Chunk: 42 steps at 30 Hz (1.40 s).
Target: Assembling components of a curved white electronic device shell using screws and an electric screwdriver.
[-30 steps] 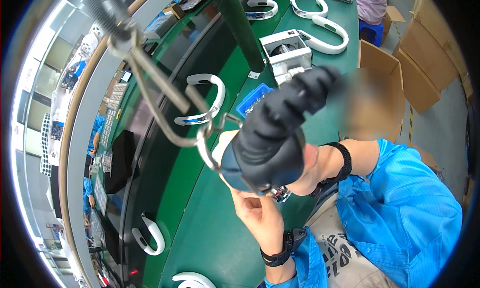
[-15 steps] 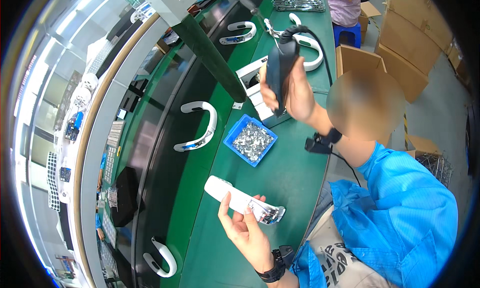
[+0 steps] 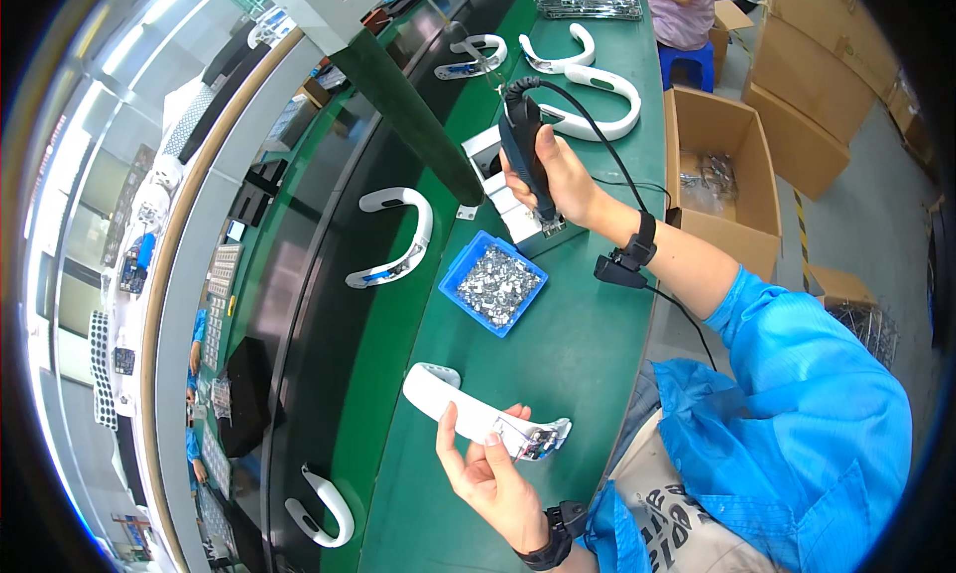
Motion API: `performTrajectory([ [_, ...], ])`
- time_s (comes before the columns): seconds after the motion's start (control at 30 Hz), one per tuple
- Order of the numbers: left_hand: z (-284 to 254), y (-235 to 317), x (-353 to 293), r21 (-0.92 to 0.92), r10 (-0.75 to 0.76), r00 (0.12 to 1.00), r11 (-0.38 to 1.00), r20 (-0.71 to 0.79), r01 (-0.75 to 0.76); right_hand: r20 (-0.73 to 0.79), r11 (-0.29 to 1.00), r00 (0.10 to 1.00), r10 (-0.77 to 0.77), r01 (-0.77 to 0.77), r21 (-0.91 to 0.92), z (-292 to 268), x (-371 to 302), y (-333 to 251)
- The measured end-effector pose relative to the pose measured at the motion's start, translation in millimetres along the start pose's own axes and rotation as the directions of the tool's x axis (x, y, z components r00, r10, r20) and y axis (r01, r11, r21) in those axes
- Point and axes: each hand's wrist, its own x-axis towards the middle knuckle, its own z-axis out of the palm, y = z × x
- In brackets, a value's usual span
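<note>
My left hand (image 3: 493, 473) holds a white curved plastic band (image 3: 468, 414) near the front of the green bench, gripping it close to the end with a small metal part. My right hand (image 3: 558, 175) is raised farther back, wrapped around a dark electric screwdriver (image 3: 525, 150) whose black cable loops over my wrist. The tip points down at a white fixture block (image 3: 513, 205). A blue tray (image 3: 494, 283) of small silvery metal parts lies between the two hands.
Several more white curved bands (image 3: 398, 239) ride on the dark conveyor (image 3: 329, 304) and lie at the bench's far end. An open cardboard box (image 3: 719, 175) stands on the floor to the right. Another person in purple (image 3: 687, 5) sits at the far end.
My right hand has brought the screwdriver down from near the camera toward the white fixture. My left hand has lowered the white band toward the front of the bench.
</note>
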Motion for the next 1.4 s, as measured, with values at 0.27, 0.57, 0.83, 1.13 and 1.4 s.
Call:
performTrajectory([
  [0.27, -2, 3, -5, -0.035, -0.003, 1.0, 0.999, -0.015, 0.003, 0.046, 0.927, 0.999, 0.018, -0.034, 0.374, 50, -36, -58],
  [0.57, 9, 2, -1, -0.071, -0.039, 0.998, 0.997, 0.045, 0.042, 0.256, 0.643, 0.947, -0.193, -0.075, 0.762, 146, -75, -103],
  [0.83, 3, 0, -3, -0.017, -0.066, 0.997, 0.998, 0.034, 0.066, 0.348, 0.751, 0.937, -0.009, -0.223, 0.622, 169, -93, -98],
  [1.13, 4, 0, -2, 0.007, -0.06, 0.998, 0.998, 0.037, 0.06, 0.324, 0.717, 0.945, -0.033, -0.203, 0.667, 167, -94, -94],
  [1.4, 4, -5, -3, -0.006, -0.039, 0.999, 0.999, 0.029, 0.039, 0.297, 0.68, 0.955, -0.021, -0.204, 0.704, 170, -98, -90],
])
